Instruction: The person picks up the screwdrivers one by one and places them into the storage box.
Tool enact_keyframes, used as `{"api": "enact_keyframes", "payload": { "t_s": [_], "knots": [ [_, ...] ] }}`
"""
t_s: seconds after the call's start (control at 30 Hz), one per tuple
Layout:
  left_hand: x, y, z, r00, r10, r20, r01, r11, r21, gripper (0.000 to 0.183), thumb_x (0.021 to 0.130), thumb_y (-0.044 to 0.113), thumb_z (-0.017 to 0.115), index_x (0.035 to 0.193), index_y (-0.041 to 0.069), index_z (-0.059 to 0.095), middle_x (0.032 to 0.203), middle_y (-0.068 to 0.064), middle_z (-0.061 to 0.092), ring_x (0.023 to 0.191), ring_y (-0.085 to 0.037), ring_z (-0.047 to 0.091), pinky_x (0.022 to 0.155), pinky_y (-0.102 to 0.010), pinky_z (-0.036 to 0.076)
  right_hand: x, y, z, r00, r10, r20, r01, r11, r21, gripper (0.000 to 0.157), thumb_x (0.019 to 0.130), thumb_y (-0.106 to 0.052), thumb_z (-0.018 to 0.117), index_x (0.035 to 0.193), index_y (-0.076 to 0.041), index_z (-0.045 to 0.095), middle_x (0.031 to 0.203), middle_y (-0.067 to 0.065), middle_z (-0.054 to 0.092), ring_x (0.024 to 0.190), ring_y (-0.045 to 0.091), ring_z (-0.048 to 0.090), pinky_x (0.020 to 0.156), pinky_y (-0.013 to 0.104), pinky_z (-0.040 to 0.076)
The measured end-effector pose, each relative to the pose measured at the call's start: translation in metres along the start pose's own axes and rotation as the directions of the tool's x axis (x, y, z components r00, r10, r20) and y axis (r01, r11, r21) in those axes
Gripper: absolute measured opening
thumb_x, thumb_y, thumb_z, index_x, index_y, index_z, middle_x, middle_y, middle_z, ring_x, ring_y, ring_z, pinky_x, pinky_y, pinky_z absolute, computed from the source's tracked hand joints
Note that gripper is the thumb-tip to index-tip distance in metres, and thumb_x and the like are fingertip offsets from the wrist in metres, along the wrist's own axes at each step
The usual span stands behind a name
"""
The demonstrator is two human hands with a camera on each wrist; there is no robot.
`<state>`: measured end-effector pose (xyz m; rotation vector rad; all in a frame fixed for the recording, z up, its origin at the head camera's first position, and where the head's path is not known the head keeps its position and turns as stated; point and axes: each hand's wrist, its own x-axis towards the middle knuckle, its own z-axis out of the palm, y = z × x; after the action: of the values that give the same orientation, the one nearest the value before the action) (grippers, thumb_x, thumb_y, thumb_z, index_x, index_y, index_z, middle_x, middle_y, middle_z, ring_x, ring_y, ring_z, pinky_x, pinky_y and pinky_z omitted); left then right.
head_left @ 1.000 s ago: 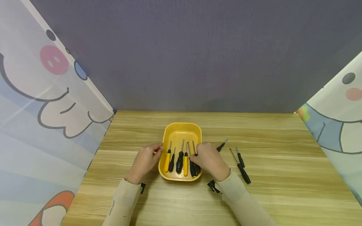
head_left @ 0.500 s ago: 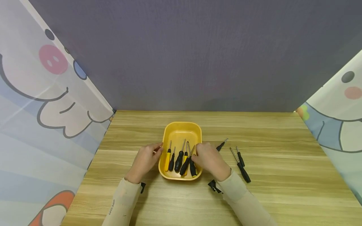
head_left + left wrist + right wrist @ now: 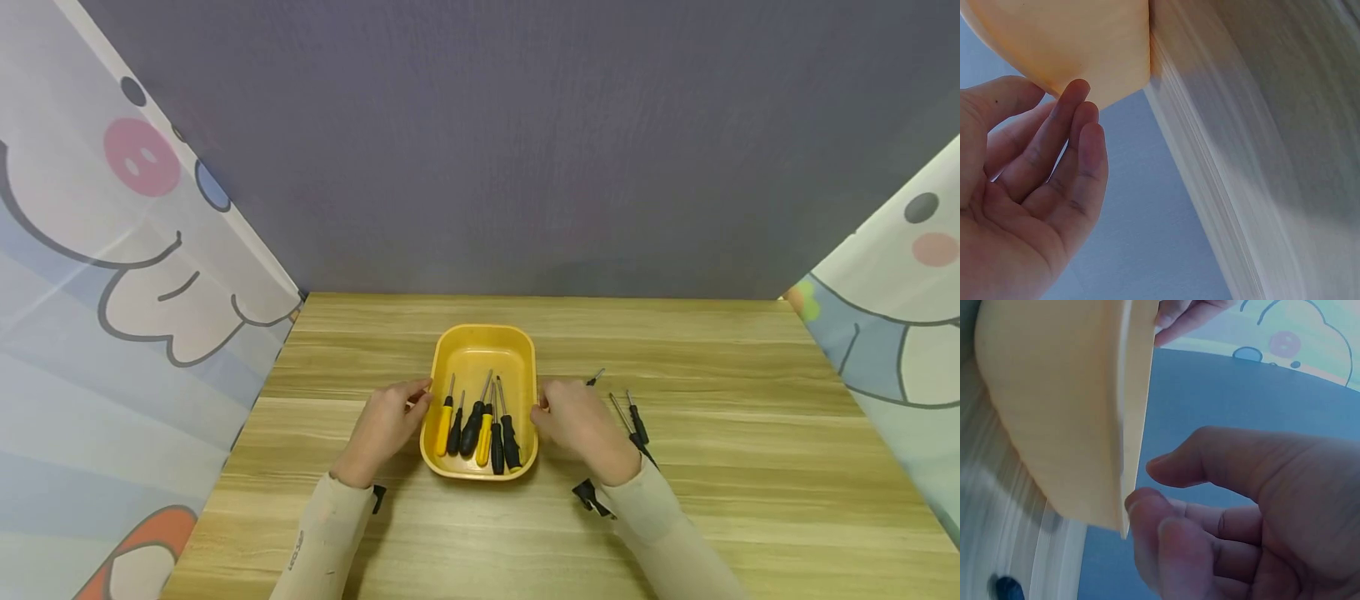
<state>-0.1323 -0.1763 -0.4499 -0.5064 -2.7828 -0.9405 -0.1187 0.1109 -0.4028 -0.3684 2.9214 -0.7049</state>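
A yellow tray (image 3: 480, 354) holds several screwdrivers lying side by side, handles toward me. Among them are a yellow-handled screwdriver (image 3: 485, 435), a black one (image 3: 497, 450) beside it, and a black one with a yellow end (image 3: 511, 442) at the right. My left hand (image 3: 382, 429) pinches the tray's left rim between thumb and index finger; its other fingers curve loosely in the left wrist view. Just outside the right rim is my right hand (image 3: 581, 421). In the right wrist view its thumb and fingertips stand apart, holding nothing; whether they touch the rim I cannot tell.
Right of the tray, more screwdrivers lie on the wooden table (image 3: 750, 417): a small black one (image 3: 633, 408), a longer one (image 3: 619, 412) partly behind my right wrist, and one showing only its tip (image 3: 596, 377). A grey panel (image 3: 525, 150) stands behind the table.
My right hand has let go of a black screwdriver, which now lies straight in the tray, and has moved right, out over the rim. The yellow-handled screwdriver shifted slightly left. My left hand stays put.
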Motion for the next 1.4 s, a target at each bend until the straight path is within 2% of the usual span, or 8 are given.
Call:
{"api": "enact_keyframes", "payload": {
  "t_s": [0.33, 0.53, 0.87, 1.17, 1.4],
  "knots": [
    [-0.001, 0.0, 0.0, 1.0, -0.001, -0.001, 0.001, 1.0, 0.001, 0.027, 0.095, 0.006, 0.07, 0.121, -0.002, 0.07, 0.103, -0.012, 0.074, 0.085, -0.019, 0.07, 0.069, -0.03, 0.06, -0.015, 0.028, -0.012, 0.999, 0.049, -0.01, -0.05, 0.994, -0.1, 0.014, 0.087, -0.014, 0.066, 0.075, -0.013, 0.059, 0.061, -0.001, 0.05, 0.054, 0.016, 0.046, 0.047, 0.03, 0.039],
    [-0.001, 0.0, 0.001, 1.0, -0.015, 0.001, 0.015, 1.0, 0.011, 0.027, 0.095, 0.008, 0.07, 0.121, -0.002, 0.071, 0.102, -0.011, 0.074, 0.084, -0.018, 0.07, 0.069, -0.029, 0.059, -0.028, 0.053, -0.015, 0.997, 0.082, -0.016, -0.083, 0.994, -0.078, 0.007, 0.087, -0.013, 0.066, 0.083, -0.007, 0.064, 0.063, 0.001, 0.053, 0.052, 0.016, 0.046, 0.046, 0.03, 0.04],
    [-0.003, 0.001, 0.001, 1.0, -0.024, 0.001, 0.024, 1.0, 0.013, 0.027, 0.096, 0.008, 0.069, 0.121, -0.001, 0.071, 0.101, -0.01, 0.074, 0.083, -0.016, 0.069, 0.067, -0.028, 0.059, -0.044, 0.084, -0.02, 0.994, 0.101, -0.033, -0.104, 0.989, -0.102, 0.013, 0.088, -0.012, 0.067, 0.079, -0.01, 0.058, 0.061, 0.0, 0.046, 0.05, 0.015, 0.041, 0.045, 0.029, 0.034],
    [-0.002, 0.001, 0.001, 1.0, -0.022, 0.007, 0.022, 1.0, 0.006, 0.028, 0.096, 0.008, 0.069, 0.122, -0.001, 0.07, 0.102, -0.011, 0.074, 0.084, -0.017, 0.069, 0.067, -0.028, 0.059, -0.056, 0.101, -0.019, 0.988, 0.154, -0.014, -0.154, 0.98, -0.128, 0.017, 0.088, -0.015, 0.067, 0.074, -0.013, 0.057, 0.063, -0.002, 0.049, 0.052, 0.016, 0.044, 0.043, 0.03, 0.036],
    [-0.001, 0.0, 0.001, 1.0, -0.021, 0.002, 0.021, 1.0, 0.011, 0.028, 0.096, 0.008, 0.069, 0.122, -0.001, 0.07, 0.1, -0.01, 0.074, 0.082, -0.016, 0.069, 0.066, -0.026, 0.058, -0.058, 0.112, -0.014, 0.985, 0.173, 0.008, -0.17, 0.974, -0.148, 0.022, 0.089, -0.018, 0.068, 0.072, -0.014, 0.055, 0.062, -0.001, 0.05, 0.053, 0.017, 0.046, 0.042, 0.032, 0.037]
  ]
}}
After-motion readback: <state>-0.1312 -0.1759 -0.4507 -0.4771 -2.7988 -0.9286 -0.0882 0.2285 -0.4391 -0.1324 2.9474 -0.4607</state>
